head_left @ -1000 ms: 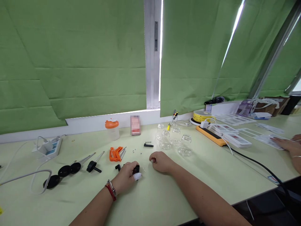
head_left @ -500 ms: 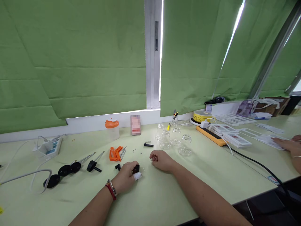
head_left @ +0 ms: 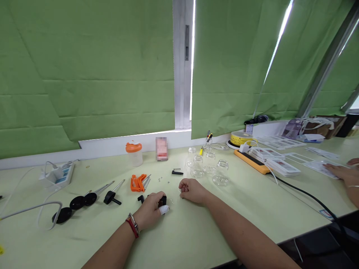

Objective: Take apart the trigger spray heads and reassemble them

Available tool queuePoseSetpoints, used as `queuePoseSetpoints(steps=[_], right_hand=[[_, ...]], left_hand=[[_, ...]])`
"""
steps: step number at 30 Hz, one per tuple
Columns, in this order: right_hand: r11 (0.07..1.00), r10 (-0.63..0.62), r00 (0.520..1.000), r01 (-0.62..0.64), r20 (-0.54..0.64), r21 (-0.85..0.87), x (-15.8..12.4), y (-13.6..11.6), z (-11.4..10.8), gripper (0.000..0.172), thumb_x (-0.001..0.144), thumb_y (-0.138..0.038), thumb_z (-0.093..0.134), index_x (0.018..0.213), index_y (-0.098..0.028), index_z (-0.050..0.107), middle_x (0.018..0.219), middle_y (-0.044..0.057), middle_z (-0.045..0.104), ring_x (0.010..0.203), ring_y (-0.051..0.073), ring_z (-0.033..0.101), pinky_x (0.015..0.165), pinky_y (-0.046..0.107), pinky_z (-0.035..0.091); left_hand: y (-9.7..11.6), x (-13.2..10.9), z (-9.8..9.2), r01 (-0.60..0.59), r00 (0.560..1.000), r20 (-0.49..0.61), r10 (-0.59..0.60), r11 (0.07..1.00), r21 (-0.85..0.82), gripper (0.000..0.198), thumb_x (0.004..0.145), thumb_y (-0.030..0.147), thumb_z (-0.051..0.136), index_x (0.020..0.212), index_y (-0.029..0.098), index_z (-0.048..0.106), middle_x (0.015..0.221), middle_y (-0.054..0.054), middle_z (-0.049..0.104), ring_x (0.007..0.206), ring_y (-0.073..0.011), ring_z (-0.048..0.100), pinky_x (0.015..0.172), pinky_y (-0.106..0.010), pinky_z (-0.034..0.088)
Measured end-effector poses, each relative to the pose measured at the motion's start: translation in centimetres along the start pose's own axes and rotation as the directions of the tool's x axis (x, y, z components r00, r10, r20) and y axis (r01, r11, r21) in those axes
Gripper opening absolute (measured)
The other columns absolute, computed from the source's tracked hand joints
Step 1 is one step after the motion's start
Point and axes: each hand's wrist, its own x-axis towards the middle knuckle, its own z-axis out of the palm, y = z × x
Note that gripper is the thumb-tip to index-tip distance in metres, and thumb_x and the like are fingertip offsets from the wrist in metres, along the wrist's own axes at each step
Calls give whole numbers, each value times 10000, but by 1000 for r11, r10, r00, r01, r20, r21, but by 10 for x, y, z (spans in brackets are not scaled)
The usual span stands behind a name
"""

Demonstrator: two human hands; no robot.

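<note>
My left hand (head_left: 151, 210) rests on the pale green table (head_left: 182, 239), fingers wrapped round a small black part (head_left: 162, 201); one fingertip wears a white cover. A red and metal bracelet sits on that wrist. My right hand (head_left: 193, 190) lies just right of it, fingers curled, pinching a tiny shiny piece (head_left: 180, 190) too small to name. Several clear glass cups (head_left: 209, 168) stand behind my right hand. A black piece with a spring (head_left: 177, 172) lies beyond the fingers.
An orange hex-key holder (head_left: 137, 183) and black-knobbed metal rods (head_left: 92, 196) lie to the left, near a white power strip (head_left: 57, 174). An orange-lidded cup (head_left: 134, 153), yellow tape roll (head_left: 239, 139), orange power strip (head_left: 252, 160) and cards stand behind. Another person's hand (head_left: 346, 175) rests far right.
My right hand has crept slightly up and left on the table. My left hand has stayed put.
</note>
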Motion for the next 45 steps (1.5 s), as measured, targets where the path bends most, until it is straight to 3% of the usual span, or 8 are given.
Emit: queuePoseSetpoints(steps=[17,45], right_hand=[[995,-39,999,36,21,98,0,2,7,227,631,-189,658,834,-196,558,692,-28,565,630,101,524,580,223,443],[993,-98,995,96,25,68,-6,-9,4,213,634,-153,634,830,-189,558,703,-32,565,641,97,506,594,220,433]], left_hand=[[1,0,-1,-8,1000,6,8,1000,-10,182,738,372,531,795,200,512,745,2,516,684,-155,457,624,-269,375],[3,-1,-3,7,1000,15,-7,1000,-12,198,738,384,527,809,199,513,749,5,514,696,-155,455,633,-269,377]])
